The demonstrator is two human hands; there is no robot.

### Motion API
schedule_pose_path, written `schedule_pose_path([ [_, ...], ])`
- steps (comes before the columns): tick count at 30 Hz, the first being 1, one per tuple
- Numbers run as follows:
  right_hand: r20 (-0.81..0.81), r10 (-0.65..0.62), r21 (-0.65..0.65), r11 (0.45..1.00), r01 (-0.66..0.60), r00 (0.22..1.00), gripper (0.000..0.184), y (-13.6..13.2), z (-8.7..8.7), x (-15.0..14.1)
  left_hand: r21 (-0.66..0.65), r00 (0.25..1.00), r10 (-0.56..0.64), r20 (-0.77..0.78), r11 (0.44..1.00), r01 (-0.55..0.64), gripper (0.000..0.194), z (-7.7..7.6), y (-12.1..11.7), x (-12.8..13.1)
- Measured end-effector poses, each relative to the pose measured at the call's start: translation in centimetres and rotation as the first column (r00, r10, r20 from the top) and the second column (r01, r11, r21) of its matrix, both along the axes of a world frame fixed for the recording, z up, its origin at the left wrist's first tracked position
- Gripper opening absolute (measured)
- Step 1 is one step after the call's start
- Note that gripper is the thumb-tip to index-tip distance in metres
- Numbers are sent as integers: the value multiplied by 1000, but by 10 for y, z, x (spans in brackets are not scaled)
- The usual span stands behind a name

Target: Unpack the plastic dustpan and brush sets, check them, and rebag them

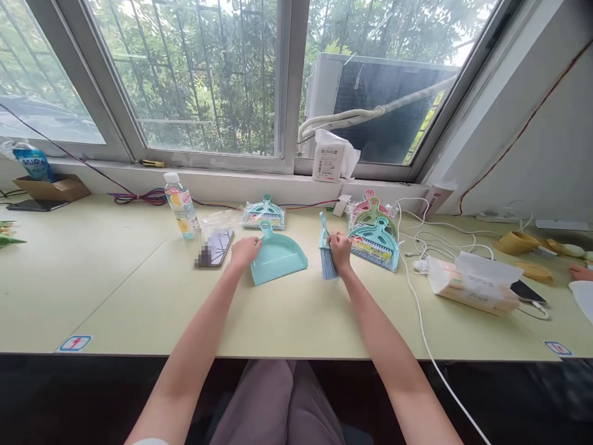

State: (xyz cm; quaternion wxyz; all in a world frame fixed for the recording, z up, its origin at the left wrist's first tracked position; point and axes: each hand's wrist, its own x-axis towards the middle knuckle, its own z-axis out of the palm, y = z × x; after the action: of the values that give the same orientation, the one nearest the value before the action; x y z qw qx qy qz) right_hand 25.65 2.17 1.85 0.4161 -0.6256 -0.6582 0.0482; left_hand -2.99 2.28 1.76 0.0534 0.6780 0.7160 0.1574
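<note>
A light teal dustpan (278, 256) lies on the table in front of me, its handle pointing toward the window. My left hand (246, 251) is closed on its left edge near the handle. To the right, my right hand (340, 250) grips a small hand brush (328, 259) with grey-blue bristles turned down at the tabletop. The brush stands apart from the dustpan. Just right of my right hand lie several wrapped dustpan sets (376, 244) in teal, green and pink. Behind the dustpan is another wrapped teal set (264, 214).
A phone (215, 248) and a drink bottle (181, 206) are left of my left hand. White cables (414, 296) trail over the table's right side beside a tissue pack (472, 285). Another person's hand (581, 272) shows at the far right edge. A tissue box (330, 157) sits on the sill.
</note>
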Motion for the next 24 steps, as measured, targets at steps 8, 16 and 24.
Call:
schedule_pose_path([
  [8,515,16,-238,963,124,857,45,-3,-18,-11,32,994,38,-104,999,-35,37,-2,0,-2],
  [16,465,-57,-246,950,191,884,34,-8,2,-8,134,991,103,-82,987,-92,37,2,-4,5],
  [24,557,83,-379,911,164,826,37,-18,3,-20,140,995,98,-37,986,-92,34,-3,1,-2],
])
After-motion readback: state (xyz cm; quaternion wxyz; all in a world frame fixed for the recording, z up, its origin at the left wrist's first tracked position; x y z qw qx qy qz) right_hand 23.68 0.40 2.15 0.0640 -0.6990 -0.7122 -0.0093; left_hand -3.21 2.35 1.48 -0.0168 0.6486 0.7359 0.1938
